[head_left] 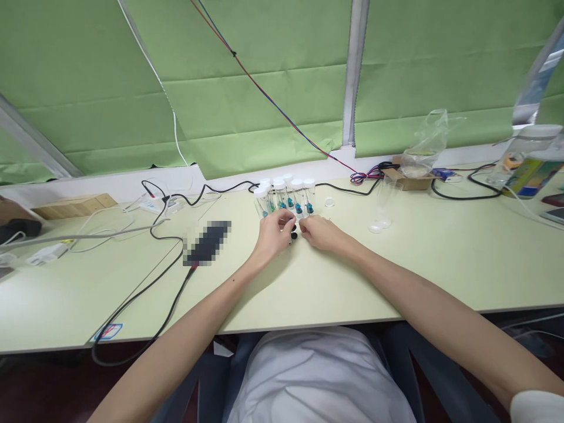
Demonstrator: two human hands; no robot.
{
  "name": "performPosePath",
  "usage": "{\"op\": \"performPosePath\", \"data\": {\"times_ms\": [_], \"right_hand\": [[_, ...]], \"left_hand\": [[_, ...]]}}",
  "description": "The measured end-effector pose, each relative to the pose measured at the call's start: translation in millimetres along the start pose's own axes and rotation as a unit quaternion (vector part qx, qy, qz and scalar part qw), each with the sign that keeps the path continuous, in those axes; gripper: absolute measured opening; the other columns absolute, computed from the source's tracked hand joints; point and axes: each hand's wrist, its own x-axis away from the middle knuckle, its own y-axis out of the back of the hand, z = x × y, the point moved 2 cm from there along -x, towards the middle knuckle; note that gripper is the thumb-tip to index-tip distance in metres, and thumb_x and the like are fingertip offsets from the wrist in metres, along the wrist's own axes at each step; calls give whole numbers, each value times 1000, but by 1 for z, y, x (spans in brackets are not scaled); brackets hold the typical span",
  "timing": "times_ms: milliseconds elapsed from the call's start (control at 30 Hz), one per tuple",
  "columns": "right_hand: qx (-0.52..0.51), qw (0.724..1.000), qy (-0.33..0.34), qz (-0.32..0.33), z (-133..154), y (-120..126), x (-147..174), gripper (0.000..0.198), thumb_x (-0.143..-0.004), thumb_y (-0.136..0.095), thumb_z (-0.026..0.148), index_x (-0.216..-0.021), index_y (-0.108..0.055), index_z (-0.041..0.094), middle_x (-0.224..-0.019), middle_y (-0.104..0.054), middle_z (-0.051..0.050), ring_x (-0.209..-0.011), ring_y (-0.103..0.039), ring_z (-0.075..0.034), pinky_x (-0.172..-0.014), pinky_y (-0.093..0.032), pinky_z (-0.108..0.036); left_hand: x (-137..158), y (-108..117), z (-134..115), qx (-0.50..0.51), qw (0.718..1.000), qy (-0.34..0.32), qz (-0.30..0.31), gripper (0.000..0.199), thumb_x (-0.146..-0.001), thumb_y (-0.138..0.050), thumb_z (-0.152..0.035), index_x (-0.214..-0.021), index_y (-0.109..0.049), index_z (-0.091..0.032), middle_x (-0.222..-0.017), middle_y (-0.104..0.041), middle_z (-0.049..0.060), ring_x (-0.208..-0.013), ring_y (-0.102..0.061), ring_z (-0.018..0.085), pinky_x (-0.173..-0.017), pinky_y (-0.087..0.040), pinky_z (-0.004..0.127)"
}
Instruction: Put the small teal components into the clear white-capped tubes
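Observation:
My left hand point(275, 234) is closed in a pinch at the middle of the table, with thumb and index fingertips together. Close beside it on the right, my right hand point(321, 232) has its fingers curled and pressed together. What either one holds is too small to make out. Small black round pieces point(294, 235) show between and just below the fingertips. Right behind both hands stands a cluster of clear tubes with white caps point(279, 184), several of them holding small blue-green items. To the right of the cluster lies a loose white cap point(329, 202).
Clear empty tubes point(388, 200) stand at the right, near two clear round lids point(375, 227). Behind them is a cardboard box point(408, 180) with a plastic bag point(423, 153). A pixelated dark device point(208, 242) with a black cable point(174, 308) lies at left.

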Motion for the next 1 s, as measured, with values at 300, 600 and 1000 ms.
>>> {"op": "performPosePath", "data": {"times_ms": [300, 600, 1000], "right_hand": [[-16, 1000, -3, -19, 0, 5, 0, 17, -90, -49, 13, -92, -65, 18, -98, -71, -10, -88, -62, -21, -64, -32, -27], [-11, 999, -27, -31, 0, 16, 3, 24, -87, -46, 8, -93, -67, 17, -96, -72, -11, -85, -62, -21, -61, -30, -27], [-3, 1000, -29, 10, -5, 10, 1, 16, -89, -55, 14, -94, -69, 18, -106, -71, -12, -92, -63, -22, -66, -34, -27]], "left_hand": [[-1, 0, 12, -33, 998, 26, 36, 15, -87, -56, -29, -81, -65, -18, -79, -71, 5, -69, -69, 19, -59, -48, 27], [-2, -2, 15, -46, 998, 13, 47, 16, -87, -55, -30, -81, -65, -19, -78, -72, 5, -67, -69, 20, -60, -50, 29], [1, 0, 5, -156, 985, -56, 54, 19, -89, -49, -20, -82, -67, -19, -79, -70, 7, -73, -64, 22, -70, -48, 33]]}}
